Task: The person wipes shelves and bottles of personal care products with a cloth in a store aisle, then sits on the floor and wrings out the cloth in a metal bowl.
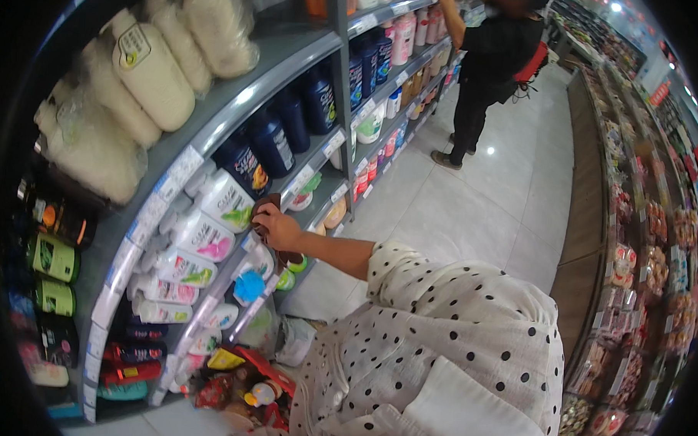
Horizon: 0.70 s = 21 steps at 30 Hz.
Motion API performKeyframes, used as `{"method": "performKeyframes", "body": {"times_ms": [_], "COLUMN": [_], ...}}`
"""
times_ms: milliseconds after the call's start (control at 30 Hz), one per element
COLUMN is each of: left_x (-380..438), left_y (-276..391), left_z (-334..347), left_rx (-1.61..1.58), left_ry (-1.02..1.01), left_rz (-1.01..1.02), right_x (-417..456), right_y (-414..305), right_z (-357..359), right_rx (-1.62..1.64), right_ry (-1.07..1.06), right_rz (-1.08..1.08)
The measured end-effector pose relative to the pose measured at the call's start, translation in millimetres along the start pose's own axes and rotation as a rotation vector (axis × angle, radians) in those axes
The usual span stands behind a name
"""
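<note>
My right hand [276, 228] reaches to the shelf with its fingers closed on a dark brown cloth [264, 209], against the shelf's front edge. Beside it stand white Clear pump bottles [213, 239], with navy Clear bottles [273, 146] above them. A blue bath puff [249, 286] is below the hand. At the bottom edge, a blurred skin-toned shape, apparently my left hand [235, 424], is partly cut off; its grip does not show.
Large cream pump bottles [158, 76], some wrapped in plastic, fill the upper shelf [274, 60]. A red container [266, 368] with toys and packets stands low by my body. Further along the aisle, a person [487, 67] in black stands at the shelving. Packaged goods [618, 265] line the opposite side.
</note>
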State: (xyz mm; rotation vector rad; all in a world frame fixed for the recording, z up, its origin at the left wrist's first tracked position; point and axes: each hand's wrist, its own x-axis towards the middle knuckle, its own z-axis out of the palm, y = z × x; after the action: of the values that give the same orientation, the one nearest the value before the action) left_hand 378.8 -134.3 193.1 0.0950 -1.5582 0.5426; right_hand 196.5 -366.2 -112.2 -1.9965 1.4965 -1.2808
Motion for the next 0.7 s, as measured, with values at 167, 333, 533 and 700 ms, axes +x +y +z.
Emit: {"method": "performKeyframes", "body": {"times_ms": [167,333,533,700], "left_x": [19.6,-66.2,-154.3,-168.0], "left_y": [19.2,37.6,57.2,58.7], "left_z": [6.2,0.4,36.2,57.8], "left_rx": [-0.035,0.264,0.074,0.084], "left_ry": [0.144,-0.294,-0.579,-0.611], "left_rz": [0.155,-0.537,-1.101,-1.182], "right_x": [-14.2,21.3,71.3,63.0], "right_y": [41.5,37.4,146.1,126.2], "right_z": [-50.9,-161.3,-198.1,-126.0], "right_rx": [0.731,0.655,-0.221,-0.646], "right_ry": [-0.203,0.183,0.105,-0.091], "right_rz": [0.470,0.367,0.363,0.322]}}
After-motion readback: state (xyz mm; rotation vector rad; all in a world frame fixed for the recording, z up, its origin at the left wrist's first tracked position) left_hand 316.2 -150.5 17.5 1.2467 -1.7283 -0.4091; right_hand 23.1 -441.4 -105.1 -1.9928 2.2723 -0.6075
